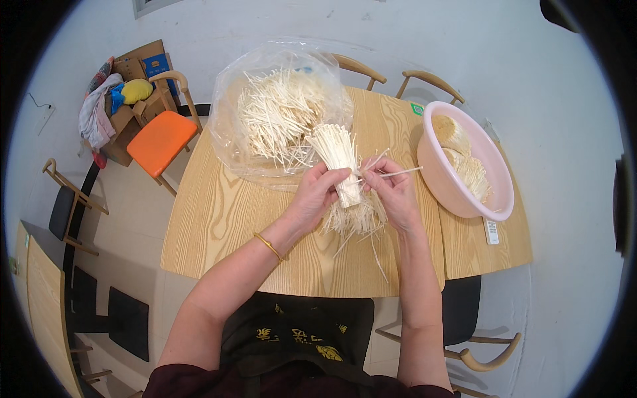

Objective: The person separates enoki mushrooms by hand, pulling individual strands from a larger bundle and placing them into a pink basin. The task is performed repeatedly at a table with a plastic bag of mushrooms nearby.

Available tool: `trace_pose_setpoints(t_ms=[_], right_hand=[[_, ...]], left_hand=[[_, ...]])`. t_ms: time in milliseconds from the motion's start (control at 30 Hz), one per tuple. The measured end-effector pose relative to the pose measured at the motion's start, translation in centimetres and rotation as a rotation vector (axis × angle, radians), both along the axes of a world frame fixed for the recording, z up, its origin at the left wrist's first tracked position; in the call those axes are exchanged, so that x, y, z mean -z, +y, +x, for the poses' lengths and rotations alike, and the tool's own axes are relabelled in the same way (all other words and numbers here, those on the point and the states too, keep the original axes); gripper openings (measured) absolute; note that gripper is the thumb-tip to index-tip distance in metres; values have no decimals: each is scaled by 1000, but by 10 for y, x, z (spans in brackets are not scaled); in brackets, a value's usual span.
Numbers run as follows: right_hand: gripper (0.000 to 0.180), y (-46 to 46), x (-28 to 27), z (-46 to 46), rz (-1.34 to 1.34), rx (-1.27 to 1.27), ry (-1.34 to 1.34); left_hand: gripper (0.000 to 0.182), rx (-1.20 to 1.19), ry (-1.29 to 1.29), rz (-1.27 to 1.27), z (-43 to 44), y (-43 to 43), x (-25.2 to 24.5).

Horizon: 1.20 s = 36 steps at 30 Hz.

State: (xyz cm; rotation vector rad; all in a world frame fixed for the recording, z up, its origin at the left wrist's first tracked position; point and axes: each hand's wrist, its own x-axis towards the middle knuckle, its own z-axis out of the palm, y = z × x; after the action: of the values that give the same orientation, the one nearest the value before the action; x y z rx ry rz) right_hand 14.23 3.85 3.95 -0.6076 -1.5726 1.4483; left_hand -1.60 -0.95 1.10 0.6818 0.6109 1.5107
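My left hand (318, 191) grips a bundle of enoki mushrooms (340, 154), its caps pointing away from me. At the bundle's right side, my right hand (390, 186) pinches a few loose enoki stems (400, 172) between thumb and fingers. Beneath the hands lies a heap of thin enoki scraps (356, 219) on the wooden table (234, 224). Just beyond, a large clear plastic bag (224, 124) stands open, filled with loose enoki mushrooms (281, 112).
To the right, a pink plastic basin (430, 184) holds enoki clumps (470, 174). A white printed card (491, 232) lies by it. Wooden chairs surround the table, one with an orange seat (161, 144). Cardboard boxes (122, 134) with cloths stand at the back left.
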Motion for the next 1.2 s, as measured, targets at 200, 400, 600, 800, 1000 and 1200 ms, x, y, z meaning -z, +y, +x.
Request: trace_pose_setpoints(t_ms=[200, 400, 600, 800, 1000, 1200], right_hand=[[9, -1, -3, 1, 6, -86, -29], [11, 4, -9, 16, -226, -198, 376], [8, 13, -18, 27, -160, -66, 104], [10, 5, 6, 1, -111, 38, -197], [12, 4, 4, -1, -118, 91, -122], [14, 3, 4, -3, -117, 106, -86]], left_hand=[[28, 28, -97, -14, -3, 1, 0], [27, 1, -175, -23, -2, 3, -1], [31, -69, 178, -27, -3, 1, -2], [39, -111, 381, 130, 5, -4, 0], [39, -94, 349, 93, 5, -2, 0], [35, -75, 237, -28, 1, -3, -1]])
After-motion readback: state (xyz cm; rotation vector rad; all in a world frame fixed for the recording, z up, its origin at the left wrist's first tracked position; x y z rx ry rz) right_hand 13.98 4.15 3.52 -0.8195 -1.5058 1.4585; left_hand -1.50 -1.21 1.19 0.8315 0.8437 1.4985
